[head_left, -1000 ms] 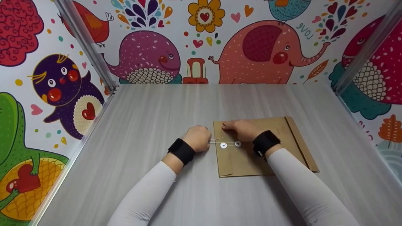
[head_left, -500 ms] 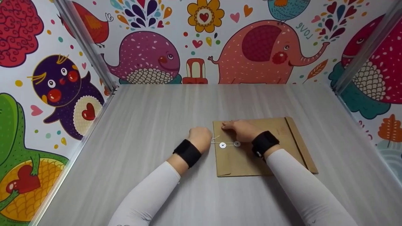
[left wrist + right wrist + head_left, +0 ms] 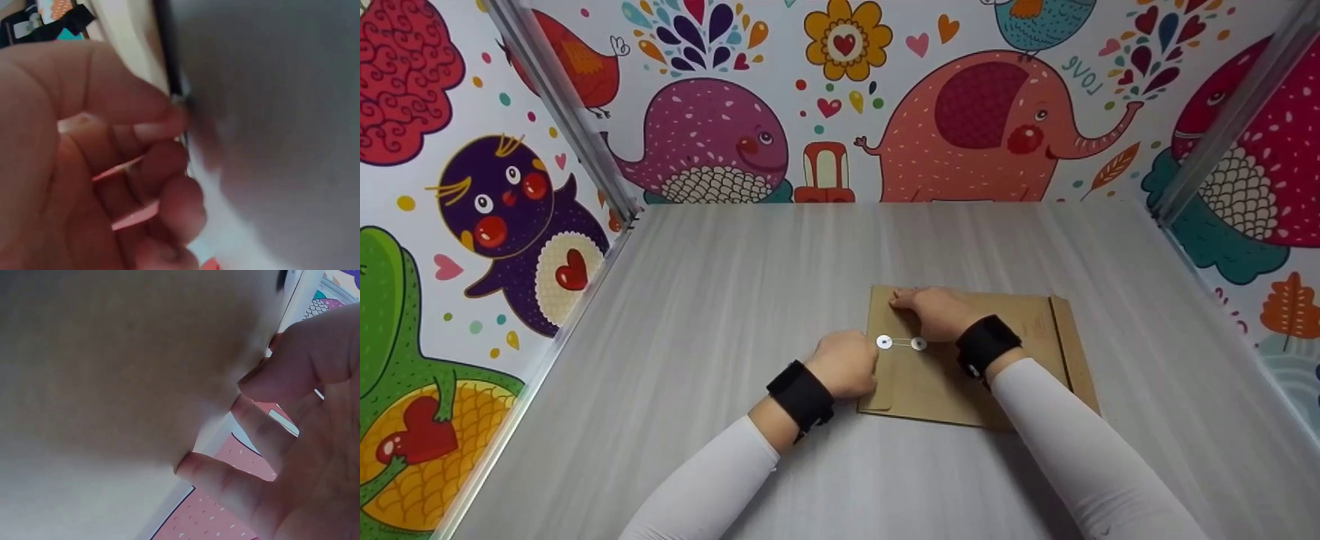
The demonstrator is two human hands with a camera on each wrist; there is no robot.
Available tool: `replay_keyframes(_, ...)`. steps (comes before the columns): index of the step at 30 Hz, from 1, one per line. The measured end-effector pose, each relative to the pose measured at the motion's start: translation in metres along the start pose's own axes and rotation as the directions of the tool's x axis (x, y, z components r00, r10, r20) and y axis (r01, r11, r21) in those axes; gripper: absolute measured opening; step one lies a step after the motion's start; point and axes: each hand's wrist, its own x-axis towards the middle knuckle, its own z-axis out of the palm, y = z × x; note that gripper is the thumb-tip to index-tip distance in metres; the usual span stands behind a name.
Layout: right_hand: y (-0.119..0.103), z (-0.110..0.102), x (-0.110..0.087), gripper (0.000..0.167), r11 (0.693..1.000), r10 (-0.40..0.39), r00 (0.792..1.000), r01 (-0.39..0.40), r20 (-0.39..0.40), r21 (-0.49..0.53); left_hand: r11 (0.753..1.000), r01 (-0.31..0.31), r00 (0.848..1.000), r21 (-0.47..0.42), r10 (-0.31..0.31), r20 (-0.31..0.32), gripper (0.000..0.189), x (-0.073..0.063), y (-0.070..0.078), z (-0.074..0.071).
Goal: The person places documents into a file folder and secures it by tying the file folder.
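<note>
A brown paper envelope (image 3: 945, 390) lies flat on the table, with two white button discs (image 3: 884, 342) joined by a thin string (image 3: 901, 343). At its left edge is my left hand (image 3: 844, 365), fingers curled. In the left wrist view the thumb and forefinger (image 3: 160, 115) pinch together, and a bit of pale string shows by the fingertips. The string's loose end is hidden by this hand in the head view. My right hand (image 3: 941, 313) presses its fingertips (image 3: 194, 464) and thumb on the envelope's upper left part.
The grey wood-grain table (image 3: 735, 277) spreads around the envelope. Printed cartoon walls (image 3: 720, 142) stand at the back and sides, with metal posts (image 3: 562, 105) at the corners. Both wrists wear black straps (image 3: 801, 396).
My left hand has come nearer the person and slightly right, onto the envelope's left edge. The envelope has turned slightly clockwise. The loose string end is now out of sight; my right hand stays pressing.
</note>
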Motion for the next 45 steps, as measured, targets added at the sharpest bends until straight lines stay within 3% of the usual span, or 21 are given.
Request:
replay_keyframes(10,-0.003,0.001,0.0,0.074,1.0,0.02,1.0,-0.02,0.007,0.021,0.999,0.046,0.997,-0.003,-0.046,-0.067,0.021,0.01,0.036,0.008)
replay_keyframes(16,-0.002,0.002,0.001,0.073,0.999,0.014,1.0,-0.014,0.018,0.03,0.991,0.095,0.993,-0.093,-0.102,-0.067,0.019,0.021,0.048,0.012)
replay_keyframes(19,-0.002,0.003,0.002,0.074,1.0,0.0,1.0,0.0,0.02,0.027,0.985,0.087,0.994,-0.146,-0.097,-0.057,0.017,0.023,0.049,0.012)
replay_keyframes(22,-0.002,0.002,0.002,0.075,0.999,-0.001,1.0,0.0,0.022,0.035,0.982,0.046,0.997,-0.185,-0.058,-0.057,0.018,0.02,0.046,0.011)
replay_keyframes(27,-0.003,0.0,0.001,0.075,0.999,0.018,0.999,-0.019,0.027,0.045,0.951,-0.019,0.998,-0.309,-0.001,-0.062,0.04,0.01,0.031,0.004)
replay_keyframes(30,-0.001,0.0,0.001,0.076,0.999,0.016,1.0,-0.017,0.026,0.044,0.935,-0.029,0.997,-0.353,0.002,-0.077,0.035,0.005,0.017,0.001)
replay_keyframes(33,-0.001,0.001,0.0,0.077,0.999,0.016,0.999,-0.017,0.028,0.051,0.941,-0.05,0.995,-0.334,0.018,-0.1,0.018,0.001,0.006,-0.001)
replay_keyframes(36,0.0,0.002,0.0,0.078,0.998,0.02,0.999,-0.022,0.029,0.058,0.954,-0.109,0.99,-0.28,0.078,-0.12,0.008,-0.003,0.0,0.0)
replay_keyframes(45,-0.001,0.002,-0.001,0.076,0.998,0.023,0.999,-0.024,0.022,0.064,0.967,-0.224,0.967,-0.123,0.204,-0.154,0.023,-0.01,-0.008,0.005)
